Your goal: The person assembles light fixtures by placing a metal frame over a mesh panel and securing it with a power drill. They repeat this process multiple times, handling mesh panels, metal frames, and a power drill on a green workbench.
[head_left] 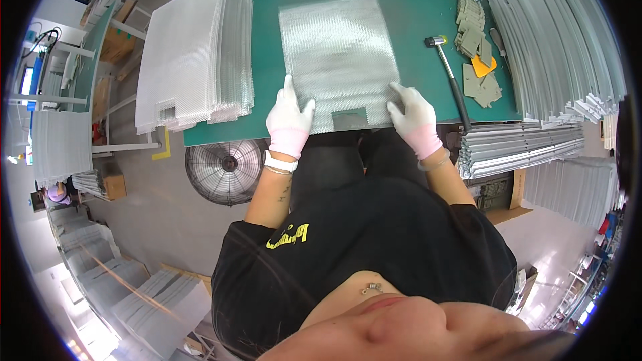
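Observation:
A silvery metal mesh sheet (338,43) with a rectangular notch in its near edge lies before me on the green tabletop (264,47). Its near end reaches the table's front edge. My left hand (289,119), in a white glove with a pink cuff, holds the sheet's near left side, thumb over the mesh and index finger stretched along the edge. At the near right side, my right hand (412,119), gloved alike, grips the opposite edge between thumb and fingers. The undersides of both grips are hidden.
Left stands a thick stack of mesh sheets (184,50); tall stacked panels (555,40) rise at the right. A hammer (451,79), small grey-green plates (471,30), an orange piece (483,67) and a screwdriver (497,41) lie between. A floor fan (227,170) stands below the table edge.

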Tool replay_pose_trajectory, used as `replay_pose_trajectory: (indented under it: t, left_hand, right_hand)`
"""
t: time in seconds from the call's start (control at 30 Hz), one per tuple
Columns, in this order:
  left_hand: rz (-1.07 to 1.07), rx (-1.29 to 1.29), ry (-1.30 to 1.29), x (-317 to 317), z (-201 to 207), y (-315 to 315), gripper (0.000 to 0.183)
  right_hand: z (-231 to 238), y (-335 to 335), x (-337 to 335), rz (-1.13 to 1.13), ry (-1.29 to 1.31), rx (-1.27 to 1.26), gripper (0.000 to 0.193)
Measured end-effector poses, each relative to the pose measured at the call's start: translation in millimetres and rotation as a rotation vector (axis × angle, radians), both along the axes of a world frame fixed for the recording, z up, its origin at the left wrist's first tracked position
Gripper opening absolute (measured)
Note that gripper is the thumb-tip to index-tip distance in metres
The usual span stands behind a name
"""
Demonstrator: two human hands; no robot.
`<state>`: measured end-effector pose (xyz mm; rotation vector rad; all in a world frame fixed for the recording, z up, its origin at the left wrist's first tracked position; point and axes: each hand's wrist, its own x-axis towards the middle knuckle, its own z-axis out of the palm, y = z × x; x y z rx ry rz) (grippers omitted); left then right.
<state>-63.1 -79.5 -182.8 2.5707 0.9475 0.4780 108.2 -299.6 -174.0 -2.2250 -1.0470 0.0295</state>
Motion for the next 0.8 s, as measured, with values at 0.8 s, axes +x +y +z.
replay_pose_trajectory:
  t: [0.8]
  left_hand:
    - [-0.171, 0.267, -0.098, -6, 46, 7, 0.065]
  right_hand:
    - [48, 75, 376, -0.583, -0.342, -0.350, 0.075]
